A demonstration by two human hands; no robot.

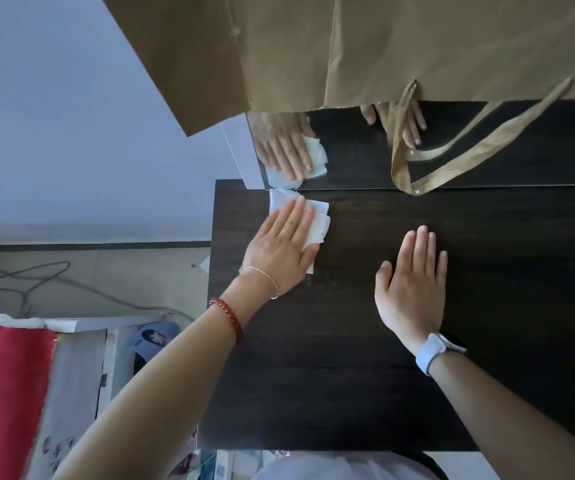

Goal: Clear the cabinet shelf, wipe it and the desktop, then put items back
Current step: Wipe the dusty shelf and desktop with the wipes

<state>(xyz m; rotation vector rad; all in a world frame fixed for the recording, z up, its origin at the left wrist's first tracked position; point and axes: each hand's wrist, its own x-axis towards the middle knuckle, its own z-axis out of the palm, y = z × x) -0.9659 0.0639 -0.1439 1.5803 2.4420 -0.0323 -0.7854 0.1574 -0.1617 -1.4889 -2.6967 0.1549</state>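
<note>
The left hand (pixel 281 242) lies flat, fingers straight, pressing a white wipe (pixel 300 211) onto the dark desk (pixel 348 375) at its far left corner. The right hand (pixel 412 282) rests palm-down mid-desk, fingers extended, grip holding nothing.

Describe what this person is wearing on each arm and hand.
Both forearms are bare, with no sleeves in view. The left hand has no rings showing; its wrist carries a thin gold bangle, and further up sits a red beaded bracelet. The right hand is also ringless, with a pale blue smartwatch band around its wrist.
</note>
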